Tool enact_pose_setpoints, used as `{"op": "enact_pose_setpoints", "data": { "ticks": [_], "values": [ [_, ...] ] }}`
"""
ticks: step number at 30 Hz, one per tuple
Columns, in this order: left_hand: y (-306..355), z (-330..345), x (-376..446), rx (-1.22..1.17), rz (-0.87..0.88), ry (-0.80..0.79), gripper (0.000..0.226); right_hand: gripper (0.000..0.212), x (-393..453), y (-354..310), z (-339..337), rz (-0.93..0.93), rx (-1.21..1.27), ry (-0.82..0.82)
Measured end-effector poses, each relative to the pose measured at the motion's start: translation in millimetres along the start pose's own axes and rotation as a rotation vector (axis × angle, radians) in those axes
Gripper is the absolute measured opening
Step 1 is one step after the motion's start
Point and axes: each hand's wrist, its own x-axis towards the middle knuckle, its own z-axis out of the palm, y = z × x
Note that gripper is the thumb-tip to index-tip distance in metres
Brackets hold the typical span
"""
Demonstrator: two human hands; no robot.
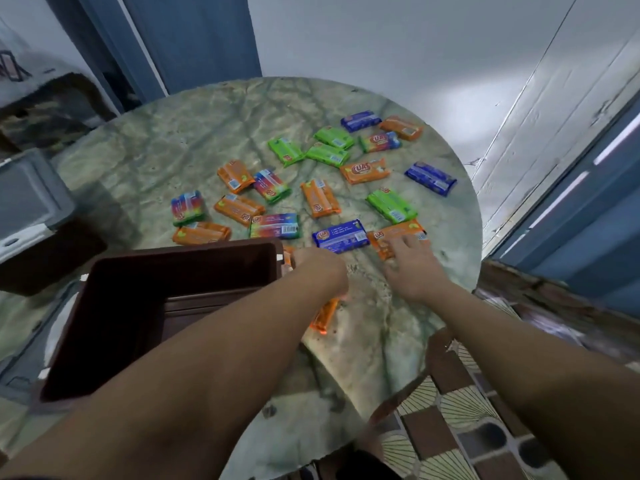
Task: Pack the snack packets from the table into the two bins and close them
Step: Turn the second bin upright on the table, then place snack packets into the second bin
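The right grip (407, 263) lies spread and flat, fingertips on an orange packet (394, 239) near the counter's right edge, not yet closed on it. The left grip (320, 268) is curled, apparently round another orange packet (323, 315) beside the brown bin (162, 299), though I cannot tell how firmly. Best to pinch the packet's long edges and lift clear of the blue packet (341, 236) touching it. The bin stands open at the near left edge; the other packets lie scattered mid-counter (194, 123), and a grey lid (31, 199) waits far left.

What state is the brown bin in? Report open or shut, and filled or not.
Open: the brown bin has no lid on, and its dark interior shows no packets.
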Motion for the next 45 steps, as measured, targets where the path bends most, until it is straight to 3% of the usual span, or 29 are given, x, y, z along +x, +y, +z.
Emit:
{"op": "enact_pose_setpoints", "data": {
  "ticks": [5, 7, 12, 17, 21, 26, 29, 35, 39, 42, 45],
  "values": [
    [9, 12, 15, -0.066, -0.028, -0.100, 0.089, 0.075, 9, 5, 2, 0.020, -0.116, -0.134],
    [13, 19, 22, -0.177, -0.057, -0.099, 0.095, 0.083, 8, 4, 2, 0.021, -0.175, -0.169],
    [16, 22, 25, -0.431, -0.078, -0.023, 0.079, 0.105, 7, -6, -9, -0.004, -0.393, -0.106],
    [17, 17, 29, -0.611, -0.118, 0.013, 0.091, 0.067, 12, -6, -11, 0.078, -0.386, -0.137],
    [17, 5, 19, -0.751, -0.095, 0.124, 0.089, 0.069, 13, 1, -10, 0.054, -0.257, -0.147],
    [11, -13, 2, -0.817, -0.038, 0.278, 0.082, 0.067, 6, -2, -11, 0.043, -0.276, -0.135],
    [-2, -20, -15, -0.804, -0.023, 0.352, 0.076, 0.067, -2, -6, -5, 0.078, -0.096, -0.132],
    [-60, -10, -46, -0.799, -0.029, 0.503, 0.075, 0.077, -7, -69, -31, 0.055, 0.191, 0.068],
    [-112, 12, -69, -0.831, -0.126, 0.639, 0.076, 0.070, -14, -131, -48, -0.019, 0.374, 0.231],
    [-152, 37, -88, -0.925, -0.228, 0.740, 0.075, 0.074, -23, -175, -54, -0.134, 0.412, 0.212],
    [-186, 66, -106, -0.896, -0.299, 0.730, 0.069, 0.077, -37, -213, -51, -0.271, 0.287, 0.112]
  ]
}}
